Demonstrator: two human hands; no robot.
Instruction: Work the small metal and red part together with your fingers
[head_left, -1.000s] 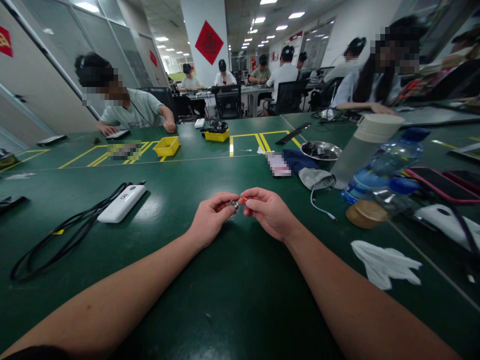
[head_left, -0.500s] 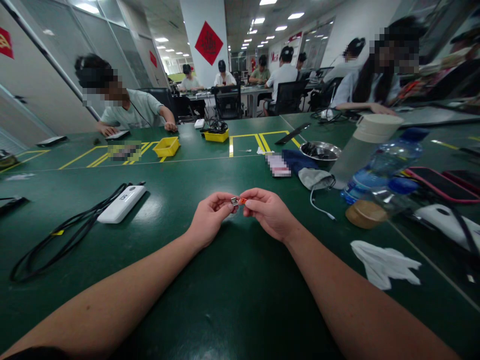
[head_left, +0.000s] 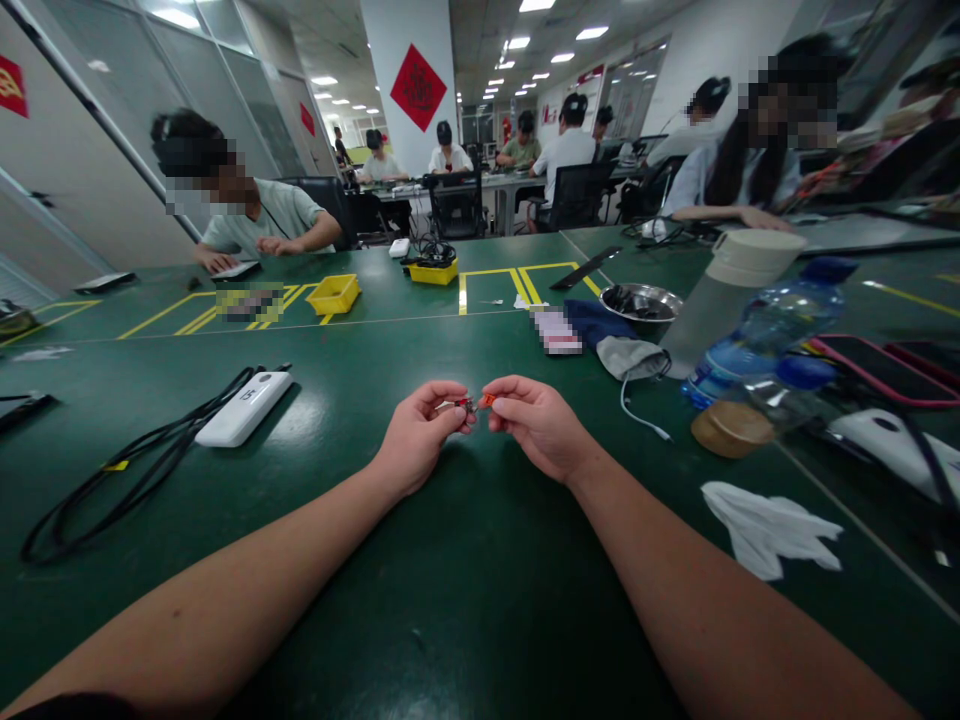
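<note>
Between the thumb and fingers of my left hand (head_left: 421, 432) is a small metal piece with a bit of red (head_left: 466, 405), too small to name more exactly. My right hand (head_left: 541, 425) pinches a small orange piece (head_left: 489, 400), partly covered by the fingertips. Both hands are closed and held close together over the green table (head_left: 465, 580), the fingertips nearly touching. A narrow gap shows between the two pieces.
On the left lies a white power bank (head_left: 244, 408) beside a looped black cable (head_left: 112, 500). To the right are a white glove (head_left: 772, 527), a blue-capped bottle (head_left: 765, 335) and a steel bowl (head_left: 641, 303). Beyond the hands sits a yellow tray (head_left: 334, 294). Other people sit around.
The metal piece in my left hand has turned, now showing red. The orange piece sits slightly further from it. Across the table, a person's hand has moved in toward their chest.
</note>
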